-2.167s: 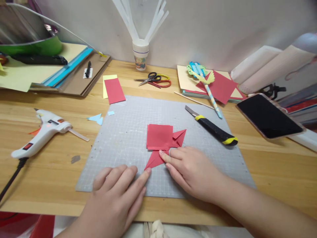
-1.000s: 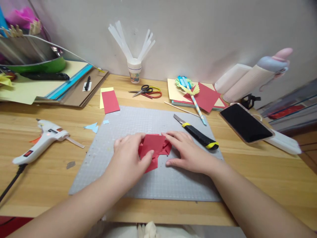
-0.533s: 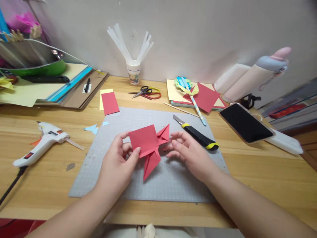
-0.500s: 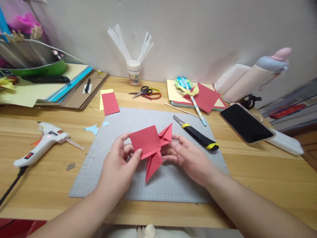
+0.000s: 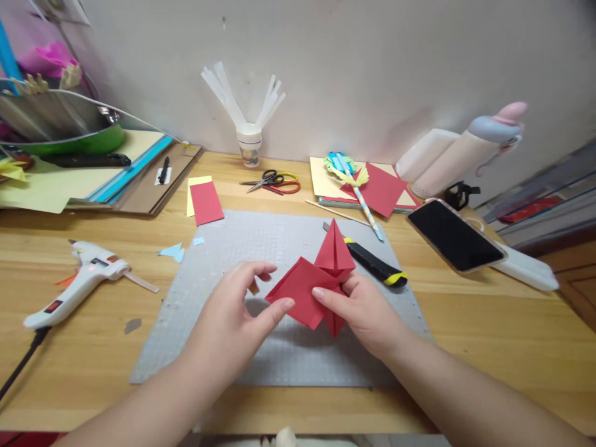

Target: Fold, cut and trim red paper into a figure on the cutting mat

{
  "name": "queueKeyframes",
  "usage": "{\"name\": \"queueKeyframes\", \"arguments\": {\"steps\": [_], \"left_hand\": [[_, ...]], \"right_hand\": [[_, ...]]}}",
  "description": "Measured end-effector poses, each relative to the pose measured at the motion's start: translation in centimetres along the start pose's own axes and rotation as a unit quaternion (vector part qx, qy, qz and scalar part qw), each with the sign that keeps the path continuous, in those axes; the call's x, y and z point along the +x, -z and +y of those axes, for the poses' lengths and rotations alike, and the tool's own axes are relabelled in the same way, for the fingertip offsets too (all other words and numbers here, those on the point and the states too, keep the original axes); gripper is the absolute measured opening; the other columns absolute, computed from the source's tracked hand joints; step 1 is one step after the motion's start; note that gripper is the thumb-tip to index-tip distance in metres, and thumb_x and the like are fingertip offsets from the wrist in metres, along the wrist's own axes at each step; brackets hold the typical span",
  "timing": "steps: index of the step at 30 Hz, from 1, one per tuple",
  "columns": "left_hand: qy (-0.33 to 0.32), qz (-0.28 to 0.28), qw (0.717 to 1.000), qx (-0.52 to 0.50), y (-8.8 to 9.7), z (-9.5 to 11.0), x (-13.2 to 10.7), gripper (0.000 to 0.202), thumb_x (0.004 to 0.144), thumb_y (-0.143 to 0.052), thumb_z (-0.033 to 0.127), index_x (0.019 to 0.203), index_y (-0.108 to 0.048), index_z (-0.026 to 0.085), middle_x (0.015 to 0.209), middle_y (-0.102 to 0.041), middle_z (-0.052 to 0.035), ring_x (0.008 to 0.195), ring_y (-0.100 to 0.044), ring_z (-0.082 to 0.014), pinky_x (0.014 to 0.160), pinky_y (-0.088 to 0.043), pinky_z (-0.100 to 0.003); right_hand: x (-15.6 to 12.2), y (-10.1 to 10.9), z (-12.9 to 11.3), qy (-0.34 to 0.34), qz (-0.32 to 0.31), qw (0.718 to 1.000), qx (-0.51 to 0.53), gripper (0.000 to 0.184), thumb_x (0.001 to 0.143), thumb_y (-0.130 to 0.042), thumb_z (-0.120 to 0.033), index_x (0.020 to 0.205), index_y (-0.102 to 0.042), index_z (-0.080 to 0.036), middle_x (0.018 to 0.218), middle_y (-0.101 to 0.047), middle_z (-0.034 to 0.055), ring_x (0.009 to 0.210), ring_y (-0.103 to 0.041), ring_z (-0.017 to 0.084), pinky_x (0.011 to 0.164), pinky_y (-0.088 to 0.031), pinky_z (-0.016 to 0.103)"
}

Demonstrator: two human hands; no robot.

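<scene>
A folded red paper piece point(image 5: 302, 288), with a square body and pointed, creased flaps, is held above the grey cutting mat point(image 5: 177, 335). My right hand point(image 5: 365, 310) pinches it at the junction of the flaps, thumb on top and the other fingers hidden underneath. Beside its left corner is my left hand point(image 5: 244, 304), fingers apart and thumb close to the paper's lower edge; whether the thumb touches it I cannot tell. Just behind the paper lies a black and yellow utility knife point(image 5: 377, 264), its blade partly covered by the upper flap.
On the left lies a white glue gun point(image 5: 88, 279). Red and yellow paper rectangles point(image 5: 207, 202), scissors point(image 5: 267, 180) and a cup of white glue sticks point(image 5: 250, 146) are behind the mat. A paper flower point(image 5: 347, 171) rests on stacked paper, and a phone point(image 5: 456, 236) lies right.
The red paper has turned and shifted slightly right. My left hand has loosened from its edge, while my right hand has taken a firm pinch on the folded part.
</scene>
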State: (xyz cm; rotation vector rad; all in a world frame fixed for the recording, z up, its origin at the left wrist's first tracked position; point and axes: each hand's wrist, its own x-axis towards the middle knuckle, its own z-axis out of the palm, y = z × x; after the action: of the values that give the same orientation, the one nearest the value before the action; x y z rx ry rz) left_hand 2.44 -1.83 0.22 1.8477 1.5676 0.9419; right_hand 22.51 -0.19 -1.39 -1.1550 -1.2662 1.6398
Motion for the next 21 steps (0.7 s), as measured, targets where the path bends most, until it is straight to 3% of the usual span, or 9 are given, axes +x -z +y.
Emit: {"name": "queueKeyframes", "arguments": {"steps": [2, 4, 6, 8, 10, 12, 14, 17, 21], "left_hand": [[0.046, -0.094, 0.993, -0.058, 0.3, 0.1, 1.1, 0.019, 0.077, -0.066, 0.038, 0.088, -0.068, 0.023, 0.073, -0.064, 0.0013, 0.067, -0.053, -0.0164, 0.062, -0.041, -0.028], [0.091, -0.134, 0.979, -0.125, 0.3, 0.0, 2.0, 0.017, 0.074, -0.068, 0.038, 0.071, -0.068, 0.021, 0.063, -0.063, 0.0025, 0.063, -0.053, -0.0165, 0.062, -0.040, -0.028], [0.125, -0.124, 0.969, -0.175, 0.2, -0.4, 2.8, 0.020, 0.072, -0.070, 0.039, 0.064, -0.067, 0.020, 0.062, -0.064, 0.0019, 0.064, -0.055, -0.0168, 0.062, -0.040, -0.027], [0.148, -0.096, 0.962, -0.207, 0.2, -1.0, 3.4, 0.024, 0.073, -0.069, 0.042, 0.067, -0.067, 0.018, 0.065, -0.065, 0.0009, 0.062, -0.055, -0.0156, 0.060, -0.040, -0.026], [0.176, -0.065, 0.951, -0.245, 0.2, -1.8, 4.0, 0.029, 0.072, -0.068, 0.045, 0.068, -0.065, 0.017, 0.061, -0.062, 0.0017, 0.056, -0.050, -0.0124, 0.055, -0.037, -0.023], [0.201, -0.043, 0.937, -0.283, 0.2, -2.5, 4.4, 0.033, 0.068, -0.070, 0.049, 0.067, -0.063, 0.016, 0.055, -0.055, 0.0039, 0.049, -0.043, -0.0091, 0.050, -0.032, -0.021], [0.223, -0.034, 0.921, -0.317, 0.3, -3.1, 4.6, 0.037, 0.063, -0.074, 0.050, 0.066, -0.060, 0.016, 0.053, -0.052, 0.0052, 0.047, -0.039, -0.0072, 0.048, -0.031, -0.020], [0.252, -0.037, 0.898, -0.359, 0.3, -3.4, 4.4, 0.041, 0.060, -0.077, 0.050, 0.070, -0.059, 0.015, 0.059, -0.056, 0.0041, 0.048, -0.041, -0.0057, 0.050, -0.033, -0.018], [0.272, -0.076, 0.872, -0.400, 0.2, -2.8, 3.5, 0.045, 0.061, -0.078, 0.049, 0.086, -0.064, 0.014, 0.067, -0.062, 0.0029, 0.047, -0.043, -0.0036, 0.049, -0.035, -0.016]], "right_hand": [[0.3, -0.1, -1.0, 0.019, 0.008, 0.997, -0.068, 0.024, 0.081, -0.067, -0.032, 0.102, -0.068, -0.019, 0.099, -0.074, 0.0068, 0.095, -0.069, 0.026, 0.086, -0.054, 0.043], [0.5, 0.0, -2.2, 0.056, 0.000, 0.991, -0.122, 0.027, 0.082, -0.064, -0.028, 0.108, -0.065, -0.020, 0.105, -0.072, 0.0072, 0.099, -0.067, 0.025, 0.088, -0.053, 0.042], [0.7, 0.2, -3.3, 0.112, 0.022, 0.984, -0.139, 0.038, 0.084, -0.063, -0.028, 0.121, -0.056, -0.023, 0.118, -0.065, 0.0084, 0.109, -0.062, 0.024, 0.093, -0.050, 0.042], [0.8, 0.2, -3.9, 0.173, 0.110, 0.971, -0.122, 0.045, 0.086, -0.060, -0.031, 0.128, -0.047, -0.026, 0.126, -0.058, 0.0090, 0.116, -0.056, 0.022, 0.097, -0.047, 0.041], [0.9, -0.4, -3.8, 0.207, 0.215, 0.952, -0.062, 0.035, 0.087, -0.057, -0.033, 0.120, -0.047, -0.027, 0.118, -0.056, 0.0071, 0.109, -0.058, 0.020, 0.092, -0.049, 0.039], [1.2, -1.6, -2.8, 0.182, 0.262, 0.946, 0.049, 0.020, 0.086, -0.057, -0.035, 0.103, -0.049, -0.026, 0.102, -0.055, 0.0028, 0.088, -0.060, 0.017, 0.075, -0.052, 0.032], [1.5, -3.0, -1.3, 0.081, 0.228, 0.962, 0.128, 0.023, 0.082, -0.063, -0.038, 0.095, -0.050, -0.024, 0.095, -0.052, 0.0010, 0.081, -0.058, 0.015, 0.061, -0.049, 0.027], [2.0, -4.6, 0.8, 0.071, 0.240, 0.959, 0.136, 0.027, 0.084, -0.063, -0.042, 0.098, -0.048, -0.026, 0.094, -0.052, -0.0015, 0.081, -0.056, 0.011, 0.064, -0.048, 0.022], [2.1, -5.1, 1.9, 0.014, 0.120, 0.986, 0.116, 0.038, 0.079, -0.064, -0.056, 0.089, -0.051, -0.022, 0.070, -0.057, -0.0033, 0.050, -0.051, 0.010, 0.039, -0.036, 0.019]]}}
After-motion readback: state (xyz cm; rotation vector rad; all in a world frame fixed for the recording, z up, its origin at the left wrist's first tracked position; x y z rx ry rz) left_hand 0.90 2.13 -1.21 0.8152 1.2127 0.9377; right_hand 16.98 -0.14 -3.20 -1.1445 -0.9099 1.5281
